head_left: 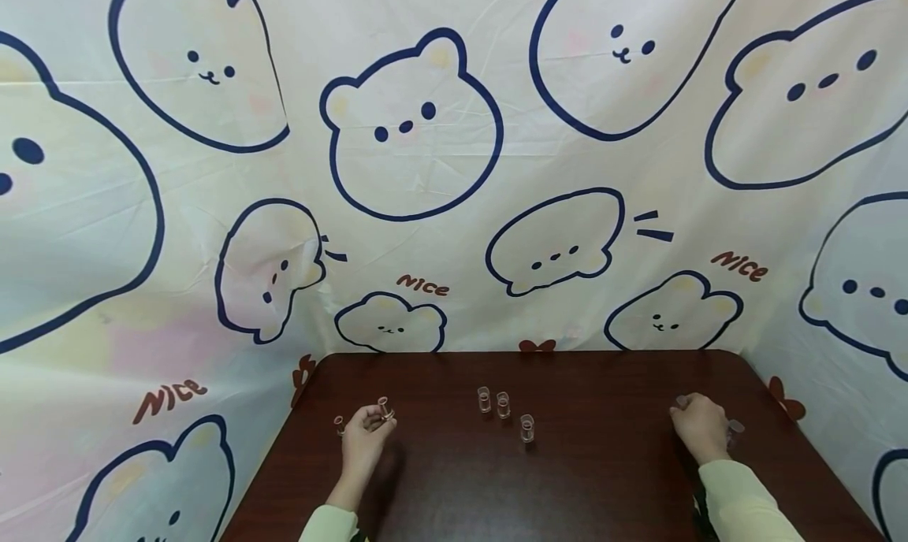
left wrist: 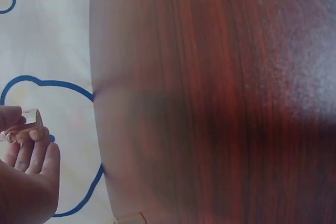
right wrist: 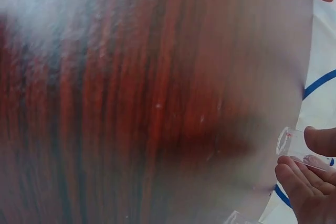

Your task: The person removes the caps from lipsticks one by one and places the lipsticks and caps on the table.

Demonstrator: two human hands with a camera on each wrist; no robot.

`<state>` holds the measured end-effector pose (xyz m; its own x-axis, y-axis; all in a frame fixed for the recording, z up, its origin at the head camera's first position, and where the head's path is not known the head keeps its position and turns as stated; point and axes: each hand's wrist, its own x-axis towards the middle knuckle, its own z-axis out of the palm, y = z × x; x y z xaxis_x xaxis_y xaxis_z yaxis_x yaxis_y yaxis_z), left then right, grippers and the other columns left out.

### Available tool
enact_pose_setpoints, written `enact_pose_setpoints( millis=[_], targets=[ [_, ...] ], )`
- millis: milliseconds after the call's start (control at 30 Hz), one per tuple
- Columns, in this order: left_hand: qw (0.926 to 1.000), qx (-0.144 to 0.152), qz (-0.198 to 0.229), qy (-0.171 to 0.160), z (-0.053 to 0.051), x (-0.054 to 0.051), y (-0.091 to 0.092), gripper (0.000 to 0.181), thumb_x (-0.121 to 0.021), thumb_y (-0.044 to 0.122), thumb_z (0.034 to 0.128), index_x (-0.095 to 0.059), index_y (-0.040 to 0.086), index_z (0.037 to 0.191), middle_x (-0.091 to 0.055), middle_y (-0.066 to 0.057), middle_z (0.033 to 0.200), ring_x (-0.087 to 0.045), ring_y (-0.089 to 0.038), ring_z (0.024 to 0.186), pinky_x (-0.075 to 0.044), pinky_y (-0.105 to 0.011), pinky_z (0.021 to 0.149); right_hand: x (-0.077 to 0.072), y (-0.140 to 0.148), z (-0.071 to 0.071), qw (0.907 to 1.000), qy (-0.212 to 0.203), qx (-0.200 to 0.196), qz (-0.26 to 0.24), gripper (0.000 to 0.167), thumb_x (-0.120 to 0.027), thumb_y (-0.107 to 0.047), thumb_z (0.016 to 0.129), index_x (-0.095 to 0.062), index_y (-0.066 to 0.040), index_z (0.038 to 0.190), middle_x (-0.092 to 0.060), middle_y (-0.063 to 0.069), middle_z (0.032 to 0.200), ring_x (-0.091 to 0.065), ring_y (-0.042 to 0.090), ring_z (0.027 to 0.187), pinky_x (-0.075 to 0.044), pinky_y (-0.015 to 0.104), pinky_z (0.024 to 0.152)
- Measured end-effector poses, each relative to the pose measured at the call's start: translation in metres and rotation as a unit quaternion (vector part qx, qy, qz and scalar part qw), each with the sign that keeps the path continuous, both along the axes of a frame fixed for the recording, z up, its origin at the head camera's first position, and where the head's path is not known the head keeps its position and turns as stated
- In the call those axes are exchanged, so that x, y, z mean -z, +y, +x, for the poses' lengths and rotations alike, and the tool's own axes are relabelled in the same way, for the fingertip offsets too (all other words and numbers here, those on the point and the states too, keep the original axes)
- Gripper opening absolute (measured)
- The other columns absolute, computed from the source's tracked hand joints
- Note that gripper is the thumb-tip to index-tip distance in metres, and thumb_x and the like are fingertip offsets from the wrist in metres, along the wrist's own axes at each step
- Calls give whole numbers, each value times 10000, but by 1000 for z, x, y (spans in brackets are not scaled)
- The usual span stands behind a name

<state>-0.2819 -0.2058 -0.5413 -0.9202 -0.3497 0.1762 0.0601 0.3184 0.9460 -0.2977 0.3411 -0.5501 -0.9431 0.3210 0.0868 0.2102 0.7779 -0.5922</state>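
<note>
Printed cloth [head_left: 411, 168], one, blue-outlined animal faces, rising at twelve o'clock and along nine and three; tabletop [head_left: 603, 487], one, dark reddish-brown, wood-grained; right hand [head_left: 698, 428], at three o'clock, thumb and fingers clamped on right-hand cup [right wrist: 295, 144], clear; left hand [head_left: 365, 439], at nine o'clock, thumb and fingers pinching left-hand cup [head_left: 385, 407], clear; further clear cups, five: far cup [head_left: 485, 400], middle cup [head_left: 503, 405] and near cup [head_left: 527, 428], upright, between eleven o'clock and the centre; outer left cup [head_left: 338, 424], beside the left hand, at nine; outer right cup [head_left: 735, 428], beside the right hand, at three
</note>
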Motion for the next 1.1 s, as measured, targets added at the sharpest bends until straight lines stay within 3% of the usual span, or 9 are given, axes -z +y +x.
enact_pose_setpoints(
  millis=[267, 1100],
  targets=[
    [9999, -86, -101, -80, -4, 5, 0, 251, -741, -21, 805, -608, -67, 1013, -667, -202, 998, -662, -346, 966, -537, -258, 706, 6, 2, 1, 10000, -88, 27, 22, 294, -601, -91, 910, -596, 176, 1032, -620, 326, 904, -611, 405, 712, -484, 474, 550],
    [9981, -413, -451, -76, -27, 20, 3, 233, -757, -35, 777, -637, -66, 974, -692, -220, 934, -684, -349, 904, -539, -286, 656, 6, 1, -1, 9997, -229, 89, -3, 274, -598, -76, 921, -603, 179, 1020, -624, 326, 880, -584, 297, 597, -436, 401, 493]
  ],
)
